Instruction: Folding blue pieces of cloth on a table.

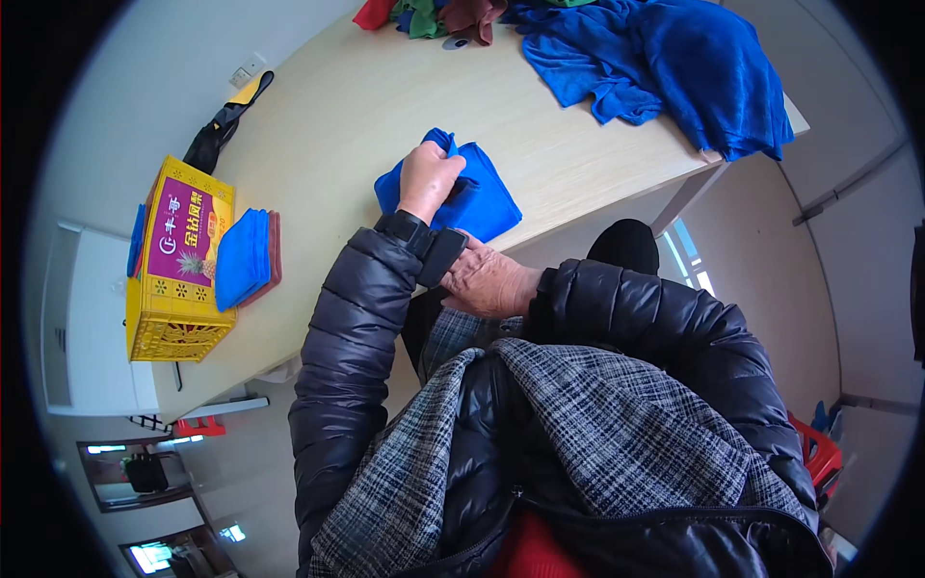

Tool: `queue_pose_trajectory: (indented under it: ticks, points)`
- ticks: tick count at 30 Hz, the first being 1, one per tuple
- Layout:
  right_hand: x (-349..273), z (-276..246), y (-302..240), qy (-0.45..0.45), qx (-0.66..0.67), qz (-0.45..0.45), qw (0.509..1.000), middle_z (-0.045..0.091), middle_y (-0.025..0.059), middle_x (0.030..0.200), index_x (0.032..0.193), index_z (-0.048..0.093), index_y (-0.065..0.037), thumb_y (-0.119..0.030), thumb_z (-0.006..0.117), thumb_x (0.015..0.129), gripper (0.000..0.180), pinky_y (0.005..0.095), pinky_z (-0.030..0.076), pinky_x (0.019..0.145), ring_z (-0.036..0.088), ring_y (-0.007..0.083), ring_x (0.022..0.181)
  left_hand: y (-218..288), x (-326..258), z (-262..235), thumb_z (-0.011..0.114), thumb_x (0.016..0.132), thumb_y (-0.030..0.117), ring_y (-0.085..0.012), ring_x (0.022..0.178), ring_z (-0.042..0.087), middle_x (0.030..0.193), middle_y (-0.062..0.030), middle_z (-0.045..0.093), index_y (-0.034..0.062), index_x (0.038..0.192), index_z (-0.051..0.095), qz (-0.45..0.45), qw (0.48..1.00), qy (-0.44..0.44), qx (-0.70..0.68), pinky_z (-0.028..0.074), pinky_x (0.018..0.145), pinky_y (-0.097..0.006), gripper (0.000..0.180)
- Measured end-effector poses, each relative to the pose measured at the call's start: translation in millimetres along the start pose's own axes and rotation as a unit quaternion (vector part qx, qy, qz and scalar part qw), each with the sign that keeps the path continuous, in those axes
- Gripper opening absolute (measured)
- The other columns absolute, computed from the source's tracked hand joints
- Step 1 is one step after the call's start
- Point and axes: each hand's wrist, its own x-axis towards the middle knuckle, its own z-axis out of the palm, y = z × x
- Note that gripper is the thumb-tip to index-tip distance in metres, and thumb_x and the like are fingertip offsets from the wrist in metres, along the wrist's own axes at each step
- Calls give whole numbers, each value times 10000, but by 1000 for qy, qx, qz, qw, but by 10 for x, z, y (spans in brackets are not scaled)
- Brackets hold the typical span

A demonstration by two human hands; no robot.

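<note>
A blue cloth [493,189], partly folded, lies near the front edge of the table. My left hand [431,181] is closed on its raised upper fold, knuckles up. Close to the cloth's near edge, my right hand [489,279] crosses beside my left wrist. A black band with a dark device [442,256] on that wrist hides the right fingertips, so I can't see whether they grip anything.
Folded blue and brown cloths [247,258] lean against a yellow crate [181,332] at the left. A black-handled item [226,123] lies behind the crate. Loose blue cloths [665,72] are heaped far right, by red, green and brown ones [424,17].
</note>
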Motion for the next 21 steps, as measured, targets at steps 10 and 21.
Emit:
queue_pose_trajectory:
  ticks: [10,21]
  points:
    - [-59,47,35,-32,55,14,998,513,169,1453,1420,504,-34,-385,683,871,676,501,273,1194,441,324,1379,163,-140,291,719,888,371,-346,722,682,750,-202,670,-23,805,634,13,994,-14,109,537,665,-436,411]
    - [-72,-101,5,0,-3,10,1000,554,139,1371,1368,541,-21,-319,725,829,643,469,324,1154,487,295,1309,-462,-1017,-462,577,1032,207,-307,1108,637,1164,-143,660,13,1163,630,209,962,76,155,506,945,-390,240]
